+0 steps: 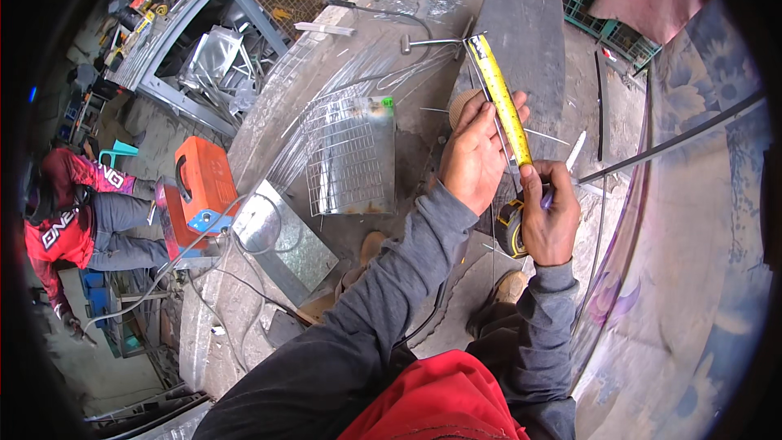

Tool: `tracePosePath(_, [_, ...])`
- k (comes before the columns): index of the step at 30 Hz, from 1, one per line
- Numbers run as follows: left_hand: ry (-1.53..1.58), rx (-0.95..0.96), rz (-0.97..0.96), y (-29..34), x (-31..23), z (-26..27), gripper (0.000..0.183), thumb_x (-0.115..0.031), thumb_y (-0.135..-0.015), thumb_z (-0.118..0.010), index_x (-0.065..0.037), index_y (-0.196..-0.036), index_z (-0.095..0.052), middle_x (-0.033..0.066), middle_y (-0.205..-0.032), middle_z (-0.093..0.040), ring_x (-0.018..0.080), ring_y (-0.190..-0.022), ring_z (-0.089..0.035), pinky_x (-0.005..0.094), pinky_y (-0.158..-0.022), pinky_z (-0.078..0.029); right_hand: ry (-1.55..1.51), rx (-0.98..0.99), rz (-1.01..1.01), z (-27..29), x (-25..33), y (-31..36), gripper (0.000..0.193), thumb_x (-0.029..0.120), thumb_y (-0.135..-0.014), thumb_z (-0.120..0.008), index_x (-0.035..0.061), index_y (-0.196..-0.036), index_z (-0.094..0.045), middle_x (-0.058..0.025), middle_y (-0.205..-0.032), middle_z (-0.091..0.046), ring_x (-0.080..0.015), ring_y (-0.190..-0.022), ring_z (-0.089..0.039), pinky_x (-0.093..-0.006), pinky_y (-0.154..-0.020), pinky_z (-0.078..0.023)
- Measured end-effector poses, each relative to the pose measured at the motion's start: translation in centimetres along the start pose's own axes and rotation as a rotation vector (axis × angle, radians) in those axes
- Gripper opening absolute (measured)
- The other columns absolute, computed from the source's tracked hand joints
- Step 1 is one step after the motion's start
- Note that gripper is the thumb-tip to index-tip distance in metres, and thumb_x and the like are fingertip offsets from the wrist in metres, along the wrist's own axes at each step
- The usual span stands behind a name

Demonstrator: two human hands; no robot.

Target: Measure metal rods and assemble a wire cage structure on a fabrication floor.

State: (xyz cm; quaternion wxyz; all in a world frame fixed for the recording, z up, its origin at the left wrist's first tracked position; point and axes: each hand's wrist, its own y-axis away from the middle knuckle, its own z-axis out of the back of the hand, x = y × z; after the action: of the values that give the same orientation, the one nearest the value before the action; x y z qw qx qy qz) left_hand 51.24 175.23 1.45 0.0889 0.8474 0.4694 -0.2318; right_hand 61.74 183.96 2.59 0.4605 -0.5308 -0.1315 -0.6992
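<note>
A tape measure's yellow blade point(503, 106) is pulled out and runs away from me, beside a thin metal rod point(495, 121). My left hand point(474, 155) is closed around the rod and the blade, palm partly turned up. The black and yellow tape case point(511, 230) sits at my right hand point(550, 216), whose thumb presses the near end of the blade. Something purple shows between the right fingers, and a white pointed stick point(577, 151) juts out beyond them; whether these are one piece I cannot tell.
A dark board point(521, 49) lies beyond my hands, with a hammer-like tool point(419, 43) beside it. On the left are a wire grid point(346, 155) over sheet metal, a metal plate point(297, 248), an orange machine point(204, 183) with cables, and a bending person point(73, 204). Patterned cloth point(692, 236) hangs right.
</note>
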Motion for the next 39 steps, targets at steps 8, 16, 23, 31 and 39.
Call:
tracePosePath(8, [0.083, -0.142, -0.081, -0.5, -1.3, 0.5, 0.034, -0.028, -0.103, -0.045, -0.013, -0.134, -0.045, 0.0096, -0.137, -0.053, 0.0271, -0.127, -0.050, 0.0495, -0.108, -0.040, 0.062, 0.074, -0.029, 0.6, 0.2, -0.6, 0.025, 0.022, -0.089, -0.072, 0.0006, -0.090, -0.060, -0.0107, -0.071, -0.062, -0.0184, -0.060, -0.056, -0.0321, -0.058, -0.046])
tracePosePath(16, [0.064, -0.224, -0.238, -1.3, -3.7, 2.7, 0.031, -0.028, -0.105, -0.039, -0.017, -0.134, -0.042, 0.0085, -0.135, -0.053, 0.0261, -0.129, -0.048, 0.0506, -0.107, -0.040, 0.120, 0.291, 0.032, 3.0, -1.8, -0.7, 0.025, 0.024, -0.089, -0.072, 0.0017, -0.092, -0.062, -0.0109, -0.072, -0.062, -0.0204, -0.060, -0.056, -0.0345, -0.059, -0.046])
tracePosePath(23, [0.132, -0.249, -0.204, -1.2, -4.1, 2.3, 0.035, -0.027, -0.106, -0.037, -0.011, -0.135, -0.047, 0.0071, -0.132, -0.056, 0.0250, -0.129, -0.048, 0.0549, -0.113, -0.035, 0.080, 0.355, -0.041, 3.4, -1.9, -0.9, 0.024, 0.023, -0.090, -0.070, 0.0013, -0.098, -0.064, -0.0137, -0.080, -0.066, -0.0237, -0.068, -0.063, -0.0361, -0.065, -0.049])
tracePosePath(31, [0.153, -0.190, -0.189, -1.3, -4.2, 2.8, 0.032, -0.031, -0.105, -0.039, -0.010, -0.129, -0.048, 0.0050, -0.128, -0.059, 0.0239, -0.123, -0.052, 0.0501, -0.106, -0.042, 0.049, 0.426, -0.076, 3.3, -2.5, -0.9, 0.024, 0.024, -0.092, -0.066, 0.0021, -0.102, -0.066, -0.0151, -0.082, -0.066, -0.0245, -0.071, -0.064, -0.0369, -0.069, -0.051])
tracePosePath(39, [0.198, -0.204, -0.205, -1.4, -4.0, 2.5, 0.031, -0.027, -0.105, -0.039, -0.008, -0.125, -0.052, 0.0075, -0.127, -0.060, 0.0261, -0.120, -0.055, 0.0532, -0.111, -0.037, 0.064, 0.502, -0.114, 3.4, -2.7, -1.1, 0.022, 0.020, -0.096, -0.061, -0.0018, -0.098, -0.065, -0.0083, -0.076, -0.067, -0.0140, -0.070, -0.062, -0.0310, -0.068, -0.051])
